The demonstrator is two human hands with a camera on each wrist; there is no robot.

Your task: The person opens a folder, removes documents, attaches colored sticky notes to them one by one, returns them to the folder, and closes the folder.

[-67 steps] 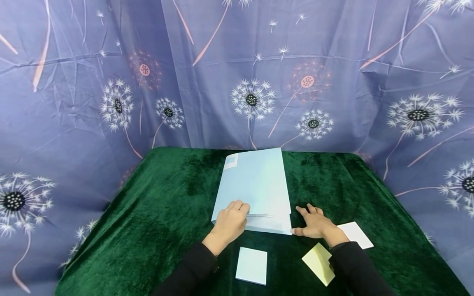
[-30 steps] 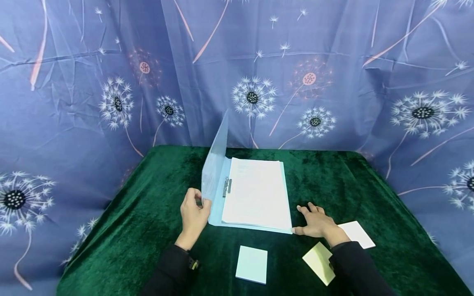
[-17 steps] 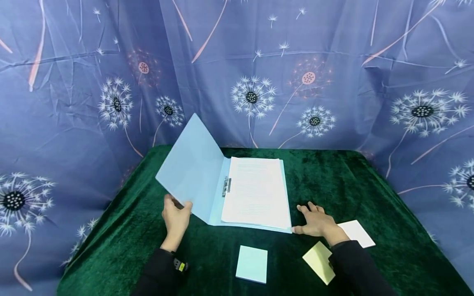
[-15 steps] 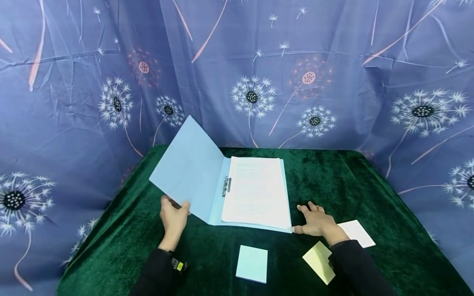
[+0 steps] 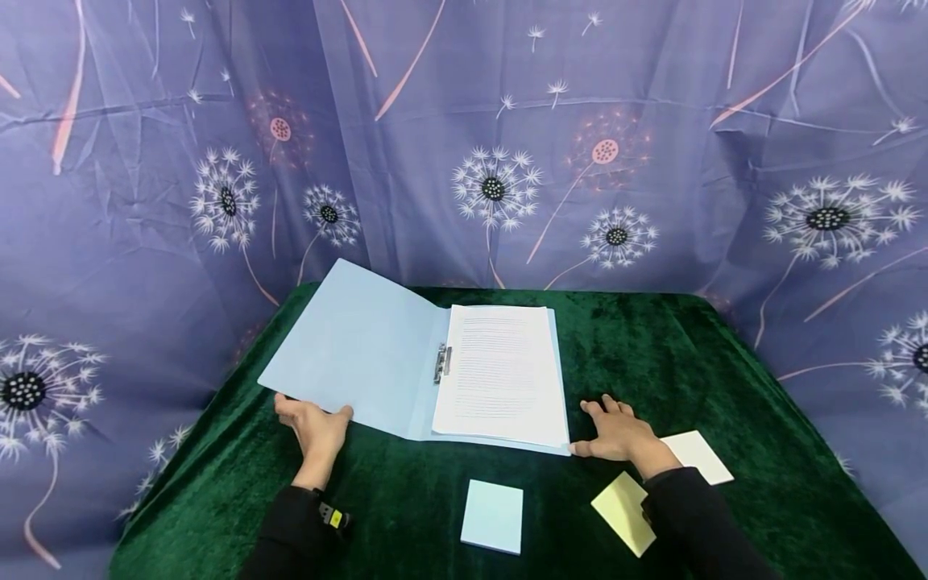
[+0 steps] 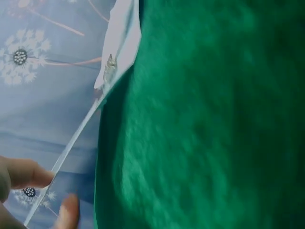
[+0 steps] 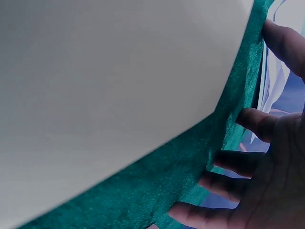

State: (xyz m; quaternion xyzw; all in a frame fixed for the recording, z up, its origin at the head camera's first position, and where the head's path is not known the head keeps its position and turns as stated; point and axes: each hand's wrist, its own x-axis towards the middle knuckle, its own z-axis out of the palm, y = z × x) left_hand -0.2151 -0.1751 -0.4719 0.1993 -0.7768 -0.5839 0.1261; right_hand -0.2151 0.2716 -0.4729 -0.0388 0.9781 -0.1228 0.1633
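Note:
A light blue clip folder (image 5: 362,354) lies spread on the green cloth, its front cover tilted up on the left. Printed sheets (image 5: 500,374) rest on its right side, beside a metal clip (image 5: 439,364). My left hand (image 5: 313,427) holds the cover's lower edge, thumb on the inner face and fingers beneath. In the left wrist view the cover (image 6: 71,140) shows edge-on between thumb and finger. My right hand (image 5: 616,433) rests on the cloth with fingers spread, the thumb tip at the folder's lower right corner. In the right wrist view its fingers (image 7: 238,163) are extended.
A pale blue sticky-note pad (image 5: 492,515) sits in front of the folder. A yellow pad (image 5: 623,511) lies near the right sleeve, and a white pad (image 5: 699,457) is partly behind the right wrist. A dandelion-print curtain (image 5: 406,145) hangs behind the table.
The folder's cover has swung from closed over to the left, uncovering the sheets and clip. My left hand moved left and lower with it. My right hand has stayed in place.

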